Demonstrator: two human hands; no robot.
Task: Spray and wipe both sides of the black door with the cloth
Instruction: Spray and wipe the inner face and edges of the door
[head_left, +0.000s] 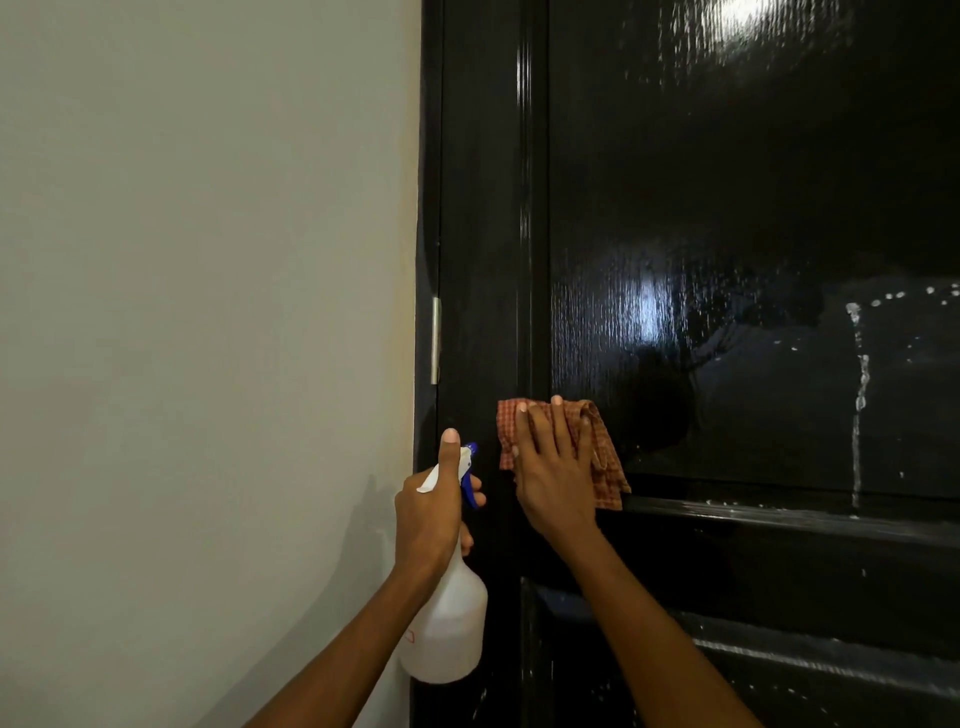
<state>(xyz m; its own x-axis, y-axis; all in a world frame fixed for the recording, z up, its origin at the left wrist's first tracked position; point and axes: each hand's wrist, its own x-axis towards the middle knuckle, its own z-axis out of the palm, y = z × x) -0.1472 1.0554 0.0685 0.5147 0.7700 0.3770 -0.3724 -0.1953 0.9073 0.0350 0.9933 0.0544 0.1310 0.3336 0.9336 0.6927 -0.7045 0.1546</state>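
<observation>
The black door (753, 208) filled the right side of the view, glossy and wood-grained, with light glaring off its upper panel and white drips and streaks of spray running down its right part. A plain pale wall (208, 260) took up the left, meeting the door at a dark frame that bore a metal hinge (435, 340). The right hand (558, 467) pressed the orange checked cloth (605, 457) flat against the panel's lower left corner, fingers straight and slightly spread. The left hand (431, 509) gripped the neck of a white spray bottle (447, 623) with a blue trigger, thumb raised; a small red mark on the bottle was too blurred to read
</observation>
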